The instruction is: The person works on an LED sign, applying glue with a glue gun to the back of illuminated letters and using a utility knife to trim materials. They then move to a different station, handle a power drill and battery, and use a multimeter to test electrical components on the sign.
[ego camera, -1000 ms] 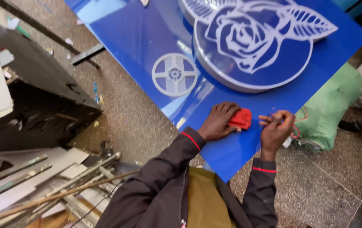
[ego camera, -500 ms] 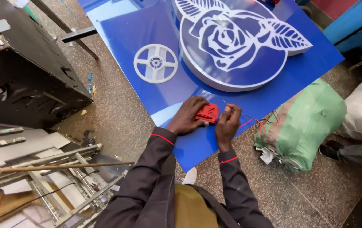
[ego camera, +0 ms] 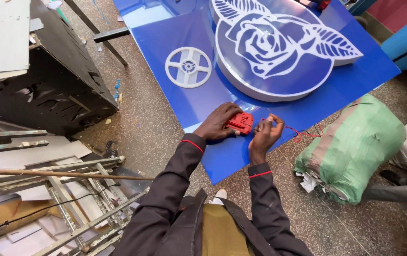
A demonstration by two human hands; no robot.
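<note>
Two bare hands work at the near edge of a blue sheet lying on the speckled floor. Left hand rests flat over a small red block, fingers pressing it down onto the sheet. Right hand is just beside it, fingertips pinched on a thin red wire that trails right across the sheet. Farther up the sheet sit a round blue sign with a white rose and a white wheel-shaped cutout. A green bundle lies to the right
</note>
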